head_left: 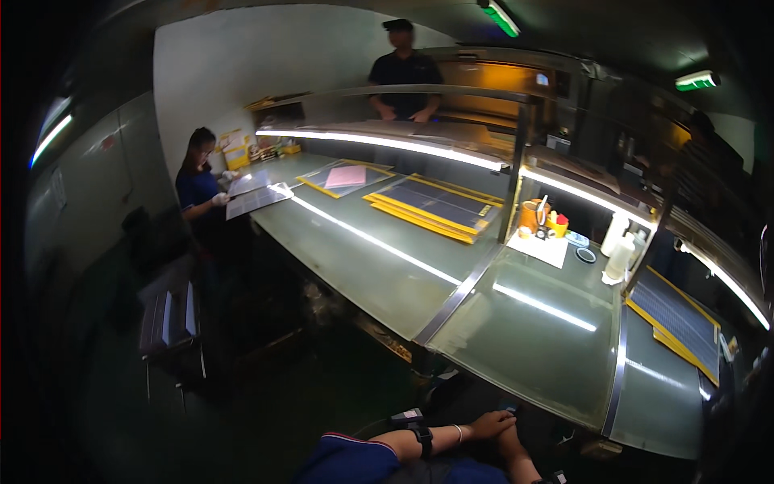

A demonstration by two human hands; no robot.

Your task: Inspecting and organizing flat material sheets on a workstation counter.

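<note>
Hands together, green-grey table just beyond

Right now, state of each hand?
Left hand: against the right one; open or closed can't be told.
Right hand: against the left one; can't be told either.

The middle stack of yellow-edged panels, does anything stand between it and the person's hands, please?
The bench, with its near edge and metal strip, lies between the left hand, right hand and stack; nothing visible stands on that stretch.
</note>
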